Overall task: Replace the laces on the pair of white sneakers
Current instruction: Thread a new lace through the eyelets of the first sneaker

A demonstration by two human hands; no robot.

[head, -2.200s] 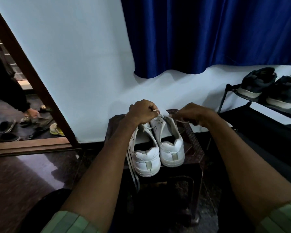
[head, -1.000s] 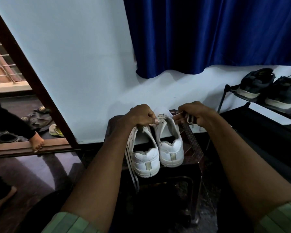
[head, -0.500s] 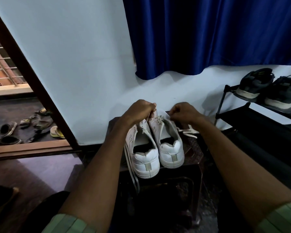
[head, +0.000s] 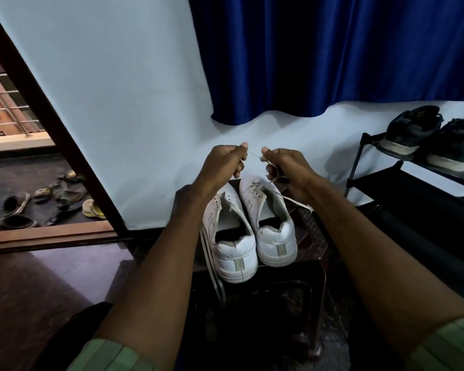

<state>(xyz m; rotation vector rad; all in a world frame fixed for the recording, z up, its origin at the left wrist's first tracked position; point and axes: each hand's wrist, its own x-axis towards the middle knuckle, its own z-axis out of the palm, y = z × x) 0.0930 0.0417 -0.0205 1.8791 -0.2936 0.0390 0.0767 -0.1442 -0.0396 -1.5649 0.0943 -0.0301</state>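
Note:
Two white sneakers stand heel-toward-me on a dark stool (head: 314, 245): the left sneaker (head: 231, 236) has open eyelets, the right sneaker (head: 271, 223) has lace near its toe. My left hand (head: 223, 164) and my right hand (head: 284, 167) are raised above the toes, fingers curled. My right hand pinches a white lace (head: 292, 200) that trails down to the stool's right side. A thin strand runs between the two hands; what my left hand grips is hidden. Another lace (head: 212, 266) hangs off the stool's left front.
A black shoe rack (head: 402, 178) at right carries dark shoes (head: 413, 129). A blue curtain (head: 332, 54) hangs on the white wall. At left, an open doorway (head: 51, 236) shows several sandals (head: 51, 194) on the floor outside.
Both hands have lifted from the sneaker tops and now hold a lace up between them. The person seen earlier in the doorway is gone.

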